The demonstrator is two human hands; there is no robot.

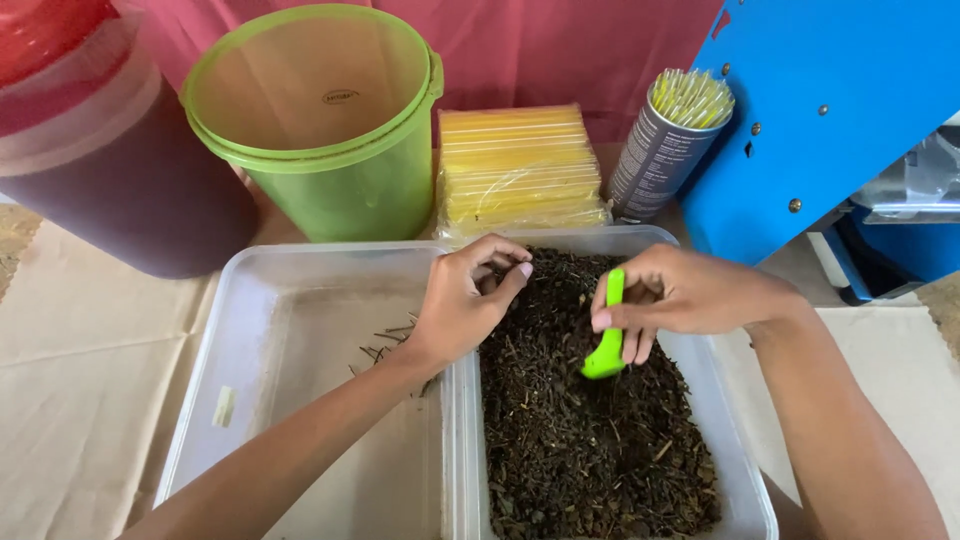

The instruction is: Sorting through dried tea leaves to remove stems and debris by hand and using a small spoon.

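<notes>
Right grip: the right hand [680, 300] was clamped on a green scoop [607, 340]; thumb lay along the handle, fingers curled beneath it; the scoop's bowl pointed down, its end touching the dark material.
Left grip: the left hand [465, 305] had thumb and fingertips pinched together over the near-left edge of the dark heap; whether a small piece was caught between them could not be told, as the fingers hid the spot.
Dark material: a loose, dry, leafy brown-black mass [590, 450] filled the right clear tub [745, 480] almost to its rim; pale twiggy bits showed among it.
Left tub: a second clear tub [200, 400] sat touching the right one, side by side; a few thin dark stalks [385, 345] lay on its bottom, just beside the left wrist.
Behind the tubs: a green lidded bucket [320, 130] stood upright; a packet of yellow straws [518, 170] lay just beside it on the right; a dark cylinder holding more pale straws [668, 145] leaned near the packet.
Far left: a large translucent container [100, 160] with a red lid and dark contents.
Far right: a blue metal panel [830, 110] with rivets.
Surface: covered with a pale beige cloth [80, 400].
</notes>
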